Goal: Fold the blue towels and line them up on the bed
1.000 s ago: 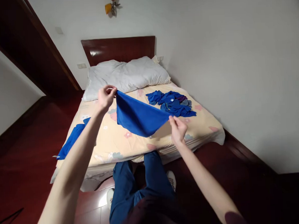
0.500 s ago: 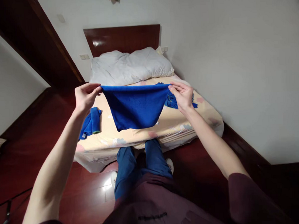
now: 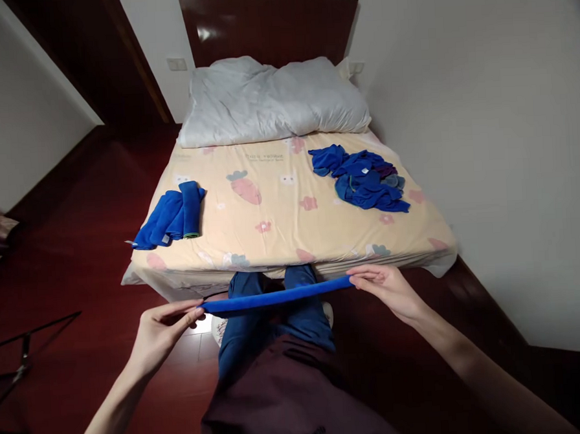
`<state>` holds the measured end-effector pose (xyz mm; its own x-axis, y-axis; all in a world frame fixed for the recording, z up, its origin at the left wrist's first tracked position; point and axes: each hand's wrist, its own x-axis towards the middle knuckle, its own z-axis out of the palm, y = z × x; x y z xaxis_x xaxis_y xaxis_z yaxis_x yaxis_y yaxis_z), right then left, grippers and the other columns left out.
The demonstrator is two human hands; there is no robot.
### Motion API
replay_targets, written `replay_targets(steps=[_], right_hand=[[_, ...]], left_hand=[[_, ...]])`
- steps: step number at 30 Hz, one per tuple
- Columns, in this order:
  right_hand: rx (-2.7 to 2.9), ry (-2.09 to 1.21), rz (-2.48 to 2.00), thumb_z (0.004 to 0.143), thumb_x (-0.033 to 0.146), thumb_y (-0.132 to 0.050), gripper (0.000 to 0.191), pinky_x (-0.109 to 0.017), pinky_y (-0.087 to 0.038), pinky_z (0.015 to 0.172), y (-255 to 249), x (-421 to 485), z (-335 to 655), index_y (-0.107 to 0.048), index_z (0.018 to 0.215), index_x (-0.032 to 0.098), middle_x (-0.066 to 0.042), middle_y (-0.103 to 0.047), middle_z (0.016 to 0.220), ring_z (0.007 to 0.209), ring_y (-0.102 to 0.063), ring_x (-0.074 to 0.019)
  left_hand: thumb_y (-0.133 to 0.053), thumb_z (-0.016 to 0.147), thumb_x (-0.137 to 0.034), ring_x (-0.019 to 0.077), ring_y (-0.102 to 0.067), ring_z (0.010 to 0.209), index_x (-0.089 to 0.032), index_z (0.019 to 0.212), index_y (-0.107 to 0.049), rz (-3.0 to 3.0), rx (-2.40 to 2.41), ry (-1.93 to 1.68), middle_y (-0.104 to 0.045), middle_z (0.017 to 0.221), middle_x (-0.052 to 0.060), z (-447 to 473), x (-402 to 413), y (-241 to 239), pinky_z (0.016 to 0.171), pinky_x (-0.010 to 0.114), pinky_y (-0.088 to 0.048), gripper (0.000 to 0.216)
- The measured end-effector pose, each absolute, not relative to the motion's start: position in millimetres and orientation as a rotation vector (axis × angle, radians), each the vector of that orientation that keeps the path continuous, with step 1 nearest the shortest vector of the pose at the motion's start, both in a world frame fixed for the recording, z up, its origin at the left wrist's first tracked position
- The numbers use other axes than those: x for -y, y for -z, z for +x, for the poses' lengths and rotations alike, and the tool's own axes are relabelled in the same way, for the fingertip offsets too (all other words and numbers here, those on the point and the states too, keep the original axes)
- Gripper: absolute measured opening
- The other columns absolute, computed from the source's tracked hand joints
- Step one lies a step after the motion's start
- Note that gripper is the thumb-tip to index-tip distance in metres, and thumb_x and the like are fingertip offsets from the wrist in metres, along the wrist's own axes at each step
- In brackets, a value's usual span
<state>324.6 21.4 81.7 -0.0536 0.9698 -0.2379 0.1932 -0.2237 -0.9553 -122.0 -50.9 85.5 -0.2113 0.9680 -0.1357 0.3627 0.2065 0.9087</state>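
A blue towel (image 3: 277, 298) is stretched between my two hands, in front of my legs and just short of the bed's near edge. I see it nearly edge-on, as a narrow band; the rest of the cloth is hidden. My left hand (image 3: 166, 324) pinches its left corner between thumb and fingers. At the other end my right hand (image 3: 384, 288) pinches the right corner. Several folded or rolled blue towels (image 3: 173, 213) lie on the bed's left side. To the right is a crumpled heap of blue cloths (image 3: 366, 177), with a dark purple piece among them.
The bed (image 3: 266, 237) has a cream sheet printed with carrots and flowers. A grey-white quilt (image 3: 274, 101) lies by the dark wooden headboard (image 3: 270, 24). A black metal frame (image 3: 23, 360) stands on the red-brown floor at left.
Both hands have come down and closer to my body with the towel, which hung open before and now shows as a narrow band. My view has tipped downward.
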Motion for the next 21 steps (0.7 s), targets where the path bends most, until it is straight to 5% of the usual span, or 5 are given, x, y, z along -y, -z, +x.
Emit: replay_targets(steps=[6,12,21], right_hand=[[1.317,-1.405,-1.415,0.058,0.046,-0.094,0.047,-0.026,-0.054,0.066,-86.2,-87.6,323.6,-0.08,0.093,0.017,-0.01,-0.077,0.089,0.073,-0.068,-0.0154],[1.247,-1.23,-1.355,0.053,0.035,-0.096,0.043,-0.023,-0.045,0.049,-83.4,-215.0,312.9,-0.076,0.085,0.014,-0.002,-0.067,0.065,0.052,-0.054,-0.009],[1.348,-0.693,-1.141,0.07,0.036,-0.085,0.032,-0.028,-0.054,0.063,-97.1,-287.7,302.0,-0.074,0.093,0.017,-0.004,-0.073,0.08,0.068,-0.068,-0.0162]], left_hand=[[-0.079,0.071,-0.046,0.0226,-0.07,0.061,-0.027,0.088,-0.079,1.293,-1.66,-1.051,-0.074,0.072,0.003,-110.8,-11.6,-96.1,0.059,0.037,-0.062,0.025],[-0.08,0.078,-0.035,0.0214,-0.073,0.077,-0.012,0.099,-0.072,1.33,-1.476,-1.247,-0.074,0.082,0.011,-96.5,-149.2,-98.6,0.072,0.036,-0.063,0.032],[-0.067,0.089,-0.033,0.019,-0.069,0.097,-0.017,0.126,-0.066,1.712,-1.552,-1.531,-0.073,0.107,0.008,-87.9,-230.0,-123.3,0.083,0.029,-0.057,0.04]])
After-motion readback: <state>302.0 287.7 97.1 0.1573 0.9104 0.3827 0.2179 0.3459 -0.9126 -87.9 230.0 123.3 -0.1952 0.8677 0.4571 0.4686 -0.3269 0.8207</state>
